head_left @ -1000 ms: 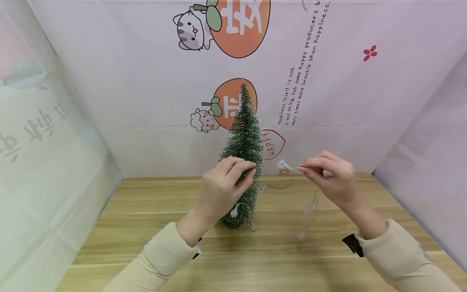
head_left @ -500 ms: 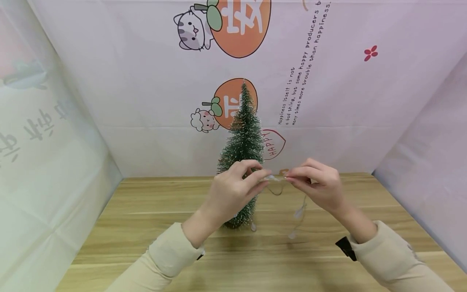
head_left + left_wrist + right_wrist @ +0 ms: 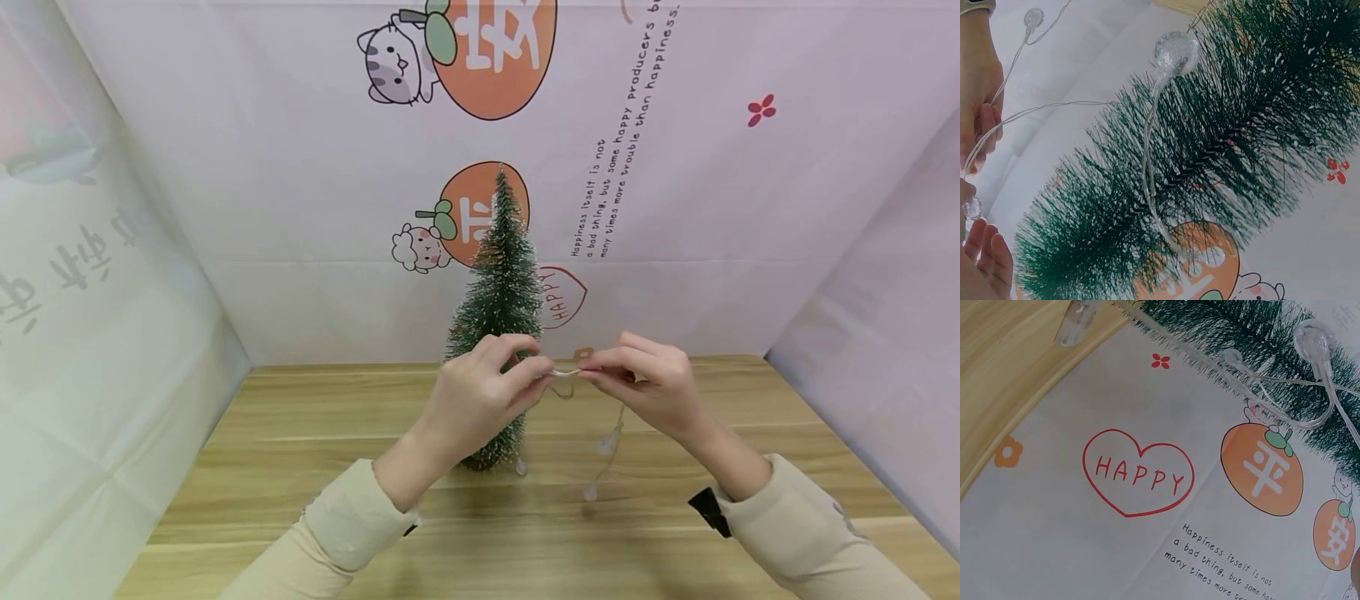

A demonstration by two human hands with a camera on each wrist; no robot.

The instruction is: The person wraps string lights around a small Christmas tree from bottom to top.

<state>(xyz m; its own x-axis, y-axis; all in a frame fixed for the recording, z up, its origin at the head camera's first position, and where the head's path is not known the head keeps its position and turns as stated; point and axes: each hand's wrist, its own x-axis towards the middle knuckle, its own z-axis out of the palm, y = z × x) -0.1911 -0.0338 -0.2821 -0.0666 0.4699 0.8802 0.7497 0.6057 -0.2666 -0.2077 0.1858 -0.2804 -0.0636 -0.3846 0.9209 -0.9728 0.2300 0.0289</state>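
Observation:
A small green bottlebrush Christmas tree (image 3: 501, 287) with frosted tips stands upright behind the hands. A clear-bulbed string light (image 3: 1175, 55) hangs around it, one bulb against its needles in the left wrist view. In front of the trunk, my left hand (image 3: 476, 392) pinches the string light at a bulb (image 3: 972, 208). My right hand (image 3: 652, 379) pinches the thin wire just to the right, with a short taut stretch between both hands. Loose bulbs (image 3: 606, 442) dangle below the right hand. In the right wrist view, the right hand's grip is out of sight.
The wood-grain table (image 3: 300, 467) runs back to a white printed cloth (image 3: 697, 217), which rises close behind the tree. Cloth walls (image 3: 97, 350) close off both sides. One bulb (image 3: 521, 467) hangs near the tree's foot.
My right hand has moved left and slightly down, bringing the wire to my left hand. My left hand has shifted right and now grips the bulb end. The dangling bulbs moved left too.

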